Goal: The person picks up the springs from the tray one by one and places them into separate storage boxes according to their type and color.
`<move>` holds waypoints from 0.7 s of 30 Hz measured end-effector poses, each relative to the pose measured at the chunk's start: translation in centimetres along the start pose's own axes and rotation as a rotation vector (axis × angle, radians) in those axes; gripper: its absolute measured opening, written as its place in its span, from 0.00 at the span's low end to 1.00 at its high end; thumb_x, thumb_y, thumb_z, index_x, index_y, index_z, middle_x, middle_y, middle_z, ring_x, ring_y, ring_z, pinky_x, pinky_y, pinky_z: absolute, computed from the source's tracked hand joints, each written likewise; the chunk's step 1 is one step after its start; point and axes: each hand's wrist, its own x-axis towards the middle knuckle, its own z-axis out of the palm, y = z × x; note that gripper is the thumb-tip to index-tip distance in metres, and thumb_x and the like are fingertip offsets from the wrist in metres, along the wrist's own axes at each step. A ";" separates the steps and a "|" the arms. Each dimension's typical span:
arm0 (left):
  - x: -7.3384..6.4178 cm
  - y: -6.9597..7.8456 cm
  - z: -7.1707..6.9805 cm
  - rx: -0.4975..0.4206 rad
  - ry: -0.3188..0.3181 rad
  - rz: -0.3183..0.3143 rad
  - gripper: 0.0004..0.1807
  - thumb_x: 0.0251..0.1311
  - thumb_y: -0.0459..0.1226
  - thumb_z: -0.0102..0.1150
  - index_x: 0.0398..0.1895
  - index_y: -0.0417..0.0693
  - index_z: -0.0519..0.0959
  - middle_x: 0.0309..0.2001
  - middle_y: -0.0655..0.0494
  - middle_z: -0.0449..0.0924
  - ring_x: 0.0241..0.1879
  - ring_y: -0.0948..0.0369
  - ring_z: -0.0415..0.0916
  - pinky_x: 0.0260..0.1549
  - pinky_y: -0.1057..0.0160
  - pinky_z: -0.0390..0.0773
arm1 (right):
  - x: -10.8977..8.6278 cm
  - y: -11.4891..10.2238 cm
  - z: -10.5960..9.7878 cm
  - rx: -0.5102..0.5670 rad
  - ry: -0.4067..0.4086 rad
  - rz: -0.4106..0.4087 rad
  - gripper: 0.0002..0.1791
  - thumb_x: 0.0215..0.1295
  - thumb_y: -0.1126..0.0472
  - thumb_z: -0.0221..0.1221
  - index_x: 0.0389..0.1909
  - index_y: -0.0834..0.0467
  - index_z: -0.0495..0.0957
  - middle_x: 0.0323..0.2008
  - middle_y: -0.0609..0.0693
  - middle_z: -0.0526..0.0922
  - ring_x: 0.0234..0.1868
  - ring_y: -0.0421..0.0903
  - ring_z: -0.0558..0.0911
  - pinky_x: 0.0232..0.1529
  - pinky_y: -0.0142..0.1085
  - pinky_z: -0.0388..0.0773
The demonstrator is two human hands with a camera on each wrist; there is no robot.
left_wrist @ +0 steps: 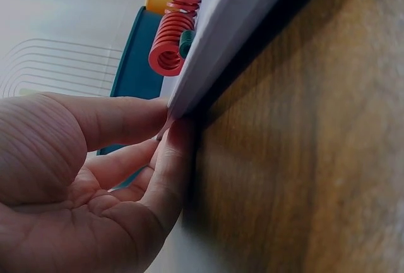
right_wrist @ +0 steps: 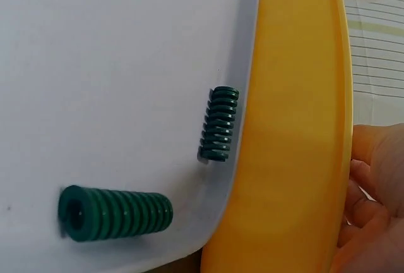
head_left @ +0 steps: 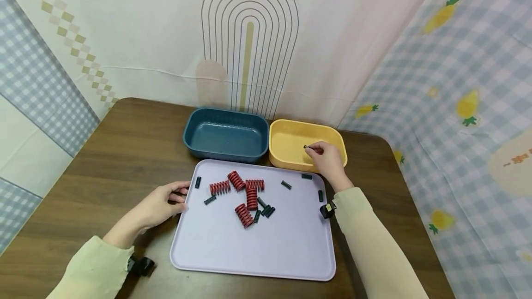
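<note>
My right hand [head_left: 328, 158] pinches a small dark spring [head_left: 305, 146] between thumb and fingertips, over the yellow bin [head_left: 287, 164]. In the right wrist view that hand [right_wrist: 379, 191] shows past the bin's edge, and its fingertips are hidden. At the left, my left hand [head_left: 160, 204] grips the rim of the pale lilac tray [head_left: 249, 255]; the left wrist view has the thumb at the top of the rim and fingers beneath. Several red springs [head_left: 244, 216] lie in the middle of the tray. Small green springs [head_left: 286, 185] are scattered among and around them.
A dark blue bin [head_left: 226, 155] stands behind the tray, side by side with the yellow one. Two green springs [right_wrist: 117, 214] lie by the tray's right corner. The wooden table [head_left: 104, 160] meets a patterned cloth backdrop [head_left: 158, 36] behind the bins.
</note>
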 end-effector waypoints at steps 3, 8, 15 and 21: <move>0.1 -0.2 0.0 0.002 -0.001 -0.004 0.31 0.58 0.27 0.63 0.66 0.32 0.66 0.54 0.40 0.73 0.46 0.52 0.75 0.39 0.65 0.77 | 0.2 0.0 0.2 -0.007 -0.001 0.009 0.12 0.66 0.52 0.62 0.41 0.58 0.83 0.36 0.52 0.81 0.36 0.49 0.78 0.35 0.41 0.75; 0.1 -0.2 0.0 0.002 0.006 -0.008 0.31 0.58 0.27 0.63 0.65 0.32 0.66 0.54 0.40 0.73 0.46 0.52 0.75 0.39 0.65 0.77 | 0.3 0.2 0.6 -0.029 -0.016 0.003 0.13 0.66 0.52 0.62 0.41 0.57 0.83 0.36 0.52 0.81 0.36 0.49 0.77 0.35 0.40 0.74; -0.1 0.2 0.1 -0.012 0.007 0.006 0.32 0.58 0.27 0.63 0.65 0.31 0.65 0.53 0.39 0.73 0.46 0.51 0.75 0.38 0.65 0.77 | 0.3 0.0 0.8 -0.021 -0.019 -0.020 0.11 0.65 0.52 0.62 0.40 0.55 0.84 0.35 0.50 0.81 0.35 0.48 0.76 0.34 0.41 0.74; -0.2 0.2 0.2 -0.009 0.011 -0.007 0.32 0.58 0.27 0.63 0.65 0.31 0.65 0.54 0.40 0.73 0.46 0.52 0.75 0.38 0.65 0.77 | 0.0 0.0 0.6 0.002 -0.032 -0.035 0.17 0.66 0.52 0.61 0.50 0.57 0.82 0.42 0.52 0.82 0.40 0.50 0.77 0.37 0.42 0.76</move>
